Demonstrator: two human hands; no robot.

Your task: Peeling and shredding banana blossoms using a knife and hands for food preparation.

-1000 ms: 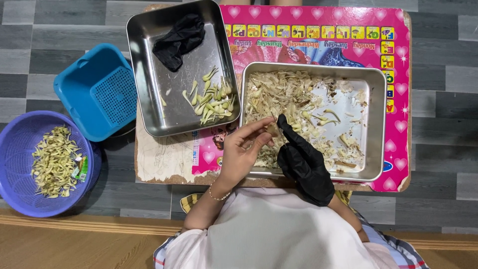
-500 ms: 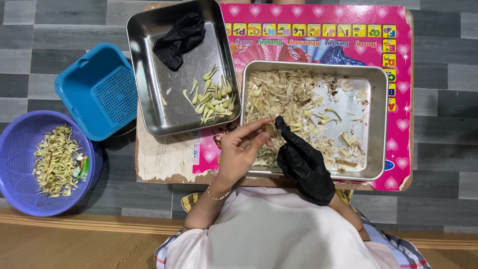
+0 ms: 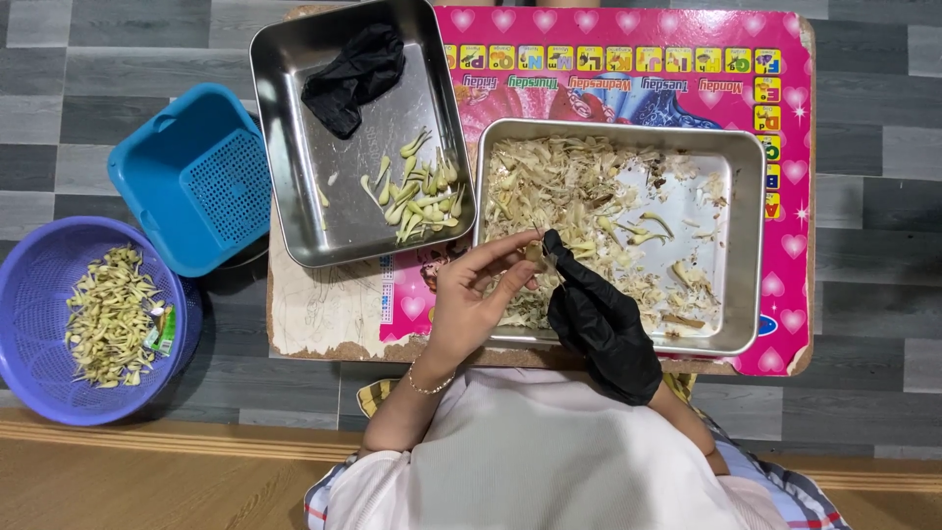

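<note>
Left hand: the bare left hand (image 3: 471, 299) is curled nearly closed, thumb and forefinger pinching one small pale piece (image 3: 535, 252) just above the near-left corner of the right tray.
Right hand: the right hand (image 3: 599, 314), in a black glove, is also mostly closed; its fingertips meet the same piece from the other side, so both hands grip it between them, likely to pull it apart.
Piece held: small, yellowish, lifted slightly off the heap rather than lying in it; its exact shape is too small to tell.
Right tray: a steel tray (image 3: 751, 245) sits straight in front of the person, within easy reach, holding a loose heap of pale shreds and scraps (image 3: 559, 186) spread thickest on its left half.
Left tray: a second steel tray (image 3: 294, 147) lies tilted just beside the first, on the bare hand's side, with a small cluster of pale green-tipped pieces (image 3: 422, 196) kept apart from the heap.
Spare glove: a crumpled black glove (image 3: 353, 74) rests in the far end of the left tray, unused.
Desk: a low desk (image 3: 628, 69) with a pink printed top carries both trays.
Floor side: a blue square basket (image 3: 196, 177) and a purple round basket (image 3: 39, 393) stand left of the desk; the purple one holds pale trimmings (image 3: 108, 314).
</note>
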